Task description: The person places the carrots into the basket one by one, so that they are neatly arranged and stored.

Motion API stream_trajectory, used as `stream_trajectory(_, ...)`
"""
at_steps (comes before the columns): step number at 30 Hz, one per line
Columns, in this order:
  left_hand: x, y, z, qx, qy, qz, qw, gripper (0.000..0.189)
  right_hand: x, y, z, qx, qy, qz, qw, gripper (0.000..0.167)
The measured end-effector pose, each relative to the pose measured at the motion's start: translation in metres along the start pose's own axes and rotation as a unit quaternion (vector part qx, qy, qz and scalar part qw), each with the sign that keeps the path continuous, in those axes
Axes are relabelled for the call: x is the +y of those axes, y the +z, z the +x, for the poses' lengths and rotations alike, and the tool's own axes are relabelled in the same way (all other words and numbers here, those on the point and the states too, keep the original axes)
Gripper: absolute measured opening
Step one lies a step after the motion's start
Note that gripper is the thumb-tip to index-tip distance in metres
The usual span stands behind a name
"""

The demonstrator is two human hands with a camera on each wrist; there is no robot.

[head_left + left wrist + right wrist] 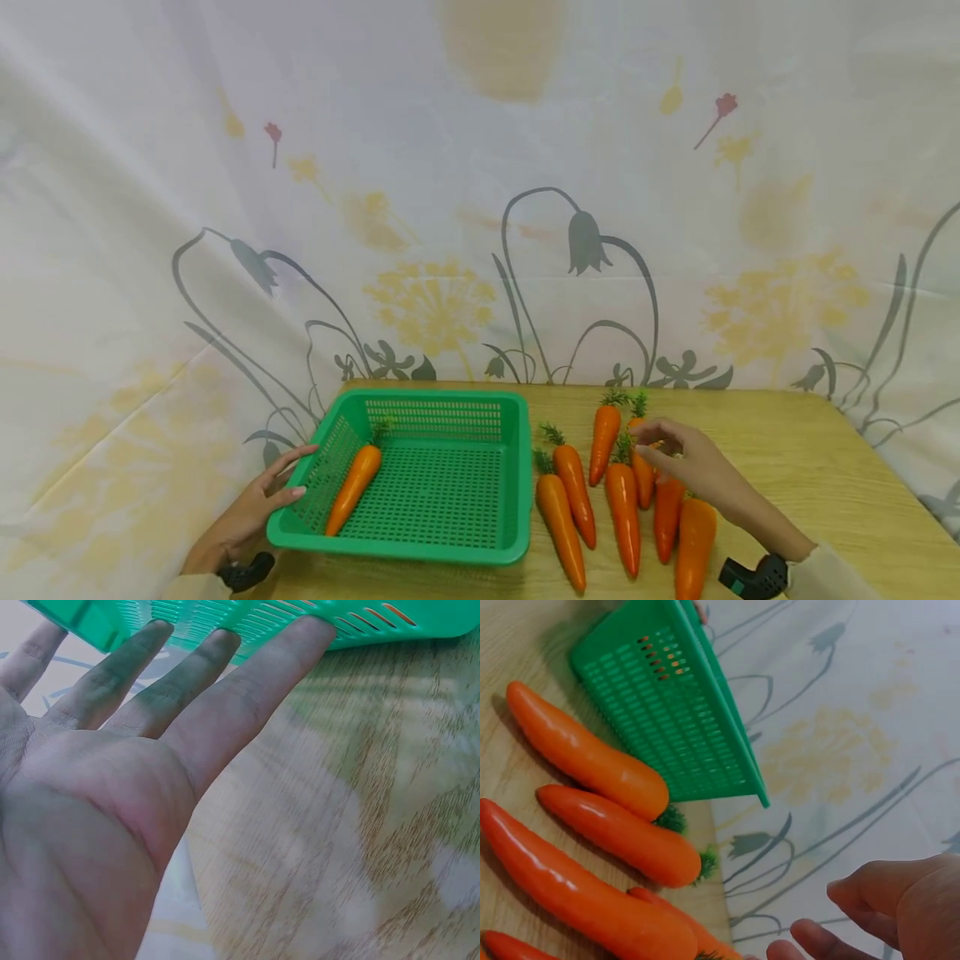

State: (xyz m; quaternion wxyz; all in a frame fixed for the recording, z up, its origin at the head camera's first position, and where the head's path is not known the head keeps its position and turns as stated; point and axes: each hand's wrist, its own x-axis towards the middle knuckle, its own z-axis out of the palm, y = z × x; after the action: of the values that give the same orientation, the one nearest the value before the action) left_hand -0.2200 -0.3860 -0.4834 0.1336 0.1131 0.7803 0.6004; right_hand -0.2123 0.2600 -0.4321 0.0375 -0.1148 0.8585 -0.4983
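Note:
A green plastic basket (405, 552) with slotted walls stands on the table, one carrot (354, 490) lying along its left side. My left hand (255, 507) is at the basket's left end; in the left wrist view its straight fingers (247, 697) reach up to the slotted outer wall. Over the pile of carrots to the right hangs my right hand (693, 467), fingers loosely bent with nothing between them. Beneath and beside it lie several orange carrots with green tops, among them a carrot (624, 517) in the middle and a carrot (696, 546) nearest my wrist.
Two carrots, the outer carrot (558, 525) and its neighbour (574, 492), lie close to the basket's right wall. The wooden table (832, 475) extends to the right. A flower-printed curtain (465, 208) hangs behind its back edge.

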Motion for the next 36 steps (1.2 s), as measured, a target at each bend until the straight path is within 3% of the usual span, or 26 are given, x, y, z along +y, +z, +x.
stream_trajectory(7,-0.001,0.004,-0.001,-0.005,0.014,0.008,0.9998,0.062,0.02,-0.005,-0.025,0.011,0.048,0.012,0.9987,0.044)
stream_trajectory(16,-0.003,0.005,0.001,0.004,0.009,-0.003,0.9999,0.063,0.041,-0.007,-0.049,0.039,0.094,-0.007,0.9948,0.044)
stream_trajectory(21,-0.003,0.003,0.002,-0.002,0.013,-0.001,0.9999,0.062,0.052,-0.006,-0.057,0.046,0.131,-0.053,0.9889,0.042)
stream_trajectory(36,-0.005,0.0,0.001,0.004,0.008,-0.005,1.0,0.063,0.075,-0.003,-0.058,0.035,0.132,-0.146,0.9799,0.063)
